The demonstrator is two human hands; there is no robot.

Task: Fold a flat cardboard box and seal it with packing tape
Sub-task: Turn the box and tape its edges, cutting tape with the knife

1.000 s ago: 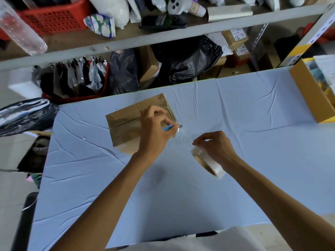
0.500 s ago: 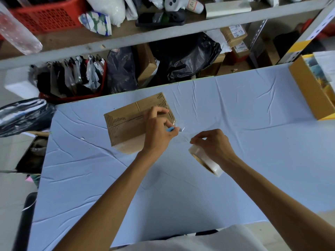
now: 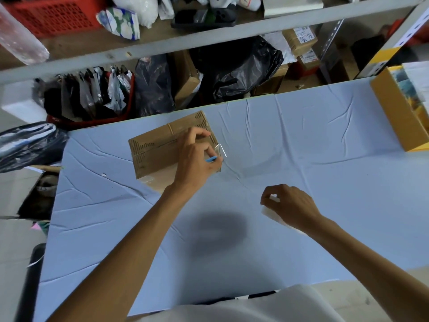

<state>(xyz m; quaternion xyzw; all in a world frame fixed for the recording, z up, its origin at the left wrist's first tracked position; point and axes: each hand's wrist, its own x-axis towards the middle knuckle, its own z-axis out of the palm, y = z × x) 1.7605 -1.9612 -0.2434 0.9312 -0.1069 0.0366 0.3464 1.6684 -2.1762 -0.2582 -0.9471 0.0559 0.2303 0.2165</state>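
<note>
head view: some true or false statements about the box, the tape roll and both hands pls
1. The left hand holds a small blue tool at the right end of the cardboard box. True.
2. The right hand grips the tape roll. True.
3. The tape roll rests on top of the cardboard box. False: it is in the right hand, apart from the box, above the blue table cover.
4. The cardboard box stands on the shelf. False: it lies on the blue table cover.
5. A yellow open carton sits at the table's right edge. True.
</note>
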